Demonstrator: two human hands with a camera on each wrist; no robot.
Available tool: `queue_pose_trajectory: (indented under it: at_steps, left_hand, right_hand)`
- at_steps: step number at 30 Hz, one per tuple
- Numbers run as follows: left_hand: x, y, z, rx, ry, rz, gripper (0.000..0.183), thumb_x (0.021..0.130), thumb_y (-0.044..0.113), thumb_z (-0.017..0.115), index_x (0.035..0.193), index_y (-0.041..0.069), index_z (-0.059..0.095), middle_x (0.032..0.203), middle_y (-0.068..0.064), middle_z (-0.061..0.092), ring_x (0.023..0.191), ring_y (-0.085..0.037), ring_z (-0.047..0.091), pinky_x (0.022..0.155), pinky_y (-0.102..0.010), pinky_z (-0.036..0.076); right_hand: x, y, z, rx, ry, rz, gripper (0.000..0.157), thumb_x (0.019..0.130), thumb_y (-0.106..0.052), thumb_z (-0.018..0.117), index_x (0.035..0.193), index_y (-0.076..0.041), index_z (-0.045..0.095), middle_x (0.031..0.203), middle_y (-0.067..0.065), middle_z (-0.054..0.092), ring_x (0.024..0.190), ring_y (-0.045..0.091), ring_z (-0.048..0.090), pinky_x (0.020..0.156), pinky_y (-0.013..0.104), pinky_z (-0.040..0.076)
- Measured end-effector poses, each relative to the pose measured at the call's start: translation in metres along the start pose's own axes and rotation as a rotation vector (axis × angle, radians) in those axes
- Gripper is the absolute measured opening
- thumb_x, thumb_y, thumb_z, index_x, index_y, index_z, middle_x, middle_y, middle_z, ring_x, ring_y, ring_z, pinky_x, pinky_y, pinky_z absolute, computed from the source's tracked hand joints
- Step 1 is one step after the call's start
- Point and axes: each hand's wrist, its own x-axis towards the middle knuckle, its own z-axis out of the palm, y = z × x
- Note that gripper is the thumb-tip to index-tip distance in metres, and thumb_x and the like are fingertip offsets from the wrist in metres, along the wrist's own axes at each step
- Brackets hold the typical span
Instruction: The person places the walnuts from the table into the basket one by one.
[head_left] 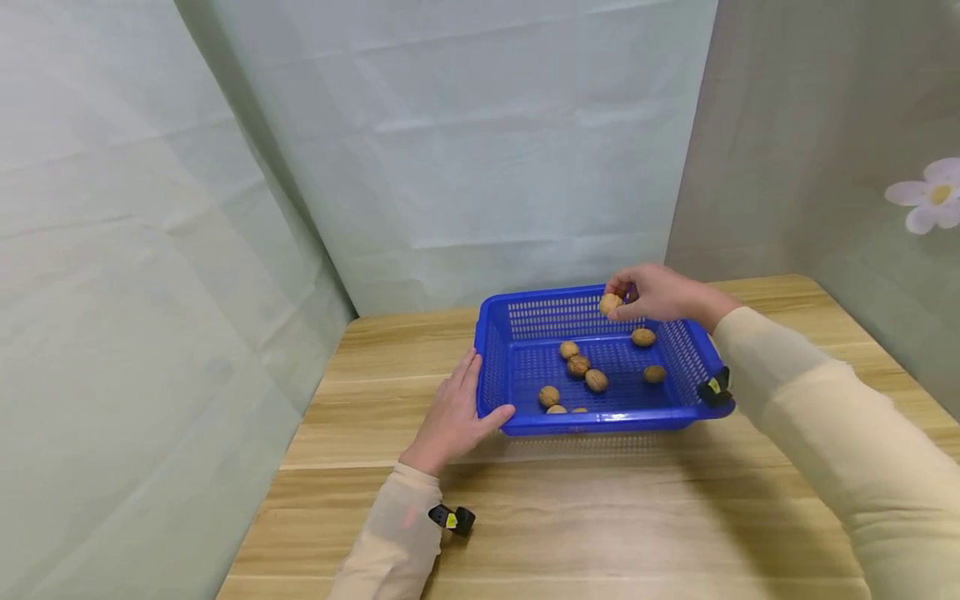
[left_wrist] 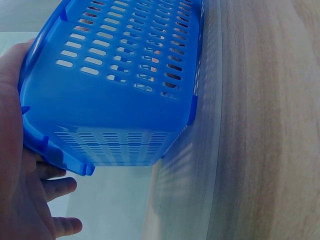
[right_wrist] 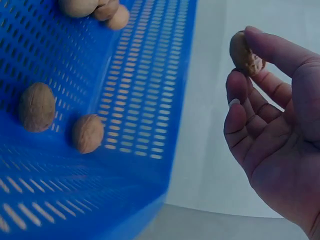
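Observation:
A blue plastic basket (head_left: 604, 421) with slotted walls holds several walnuts (head_left: 577, 366) scattered over its floor. My right hand (head_left: 651, 293) is raised at the back right of the basket, pinching a walnut (right_wrist: 246, 54) between thumb and fingertips. In the right wrist view that hand appears beyond the basket's rim, the other fingers bent loosely. At the basket's front left corner, my left hand (head_left: 455, 414) lies against the rim with the thumb at the front edge. The left wrist view shows its fingers (left_wrist: 60, 188) extending past the rim, not wrapped around it.
The basket stands on a wood-grain table (head_left: 360, 433), toward its back edge. A pale cloth (head_left: 480, 150) hangs behind the table, with more cloth at both sides. Black wrist-worn devices (head_left: 453, 520) show on both sleeves.

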Motion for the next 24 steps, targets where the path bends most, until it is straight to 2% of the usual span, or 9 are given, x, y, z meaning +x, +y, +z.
queue_pose_trajectory:
  at_steps: [8,13,19,24]
  left_hand:
    - [0.002,0.003,0.001,0.007,-0.007,0.012,0.106,0.081,0.080,0.041,0.154,0.007,0.016,0.161,-0.005,0.011,0.142,-0.030,0.023,0.110,-0.052,0.026]
    - [0.003,0.005,0.002,0.003,-0.009,0.019,0.105,0.082,0.079,0.042,0.154,0.007,0.017,0.161,-0.007,0.012,0.142,-0.031,0.023,0.110,-0.053,0.026]
    - [0.004,0.006,0.003,0.002,-0.014,0.020,0.106,0.082,0.079,0.042,0.154,0.007,0.016,0.160,-0.008,0.012,0.142,-0.032,0.024,0.110,-0.053,0.026]
    - [0.004,0.003,0.004,-0.009,-0.009,0.018,0.106,0.081,0.080,0.041,0.154,0.007,0.016,0.160,-0.008,0.012,0.142,-0.032,0.024,0.110,-0.054,0.026]
  right_hand:
    - [0.013,0.011,0.009,-0.060,-0.074,0.027,0.026,0.086,-0.019,0.073,0.105,-0.004,0.065,0.097,0.006,0.065,0.091,0.022,0.058,0.081,0.041,0.048]
    - [0.017,0.012,0.015,-0.111,-0.117,0.057,0.022,0.088,-0.019,0.070,0.103,-0.003,0.065,0.093,0.005,0.065,0.085,0.021,0.057,0.078,0.040,0.048]
    - [0.016,0.012,0.014,-0.137,-0.108,0.076,0.024,0.091,-0.018,0.067,0.109,-0.002,0.065,0.096,0.005,0.066,0.089,0.020,0.060,0.082,0.042,0.049]
    - [0.005,0.002,0.009,-0.143,-0.088,0.032,0.028,0.092,-0.021,0.066,0.113,-0.002,0.065,0.102,0.006,0.066,0.095,0.022,0.061,0.086,0.044,0.049]
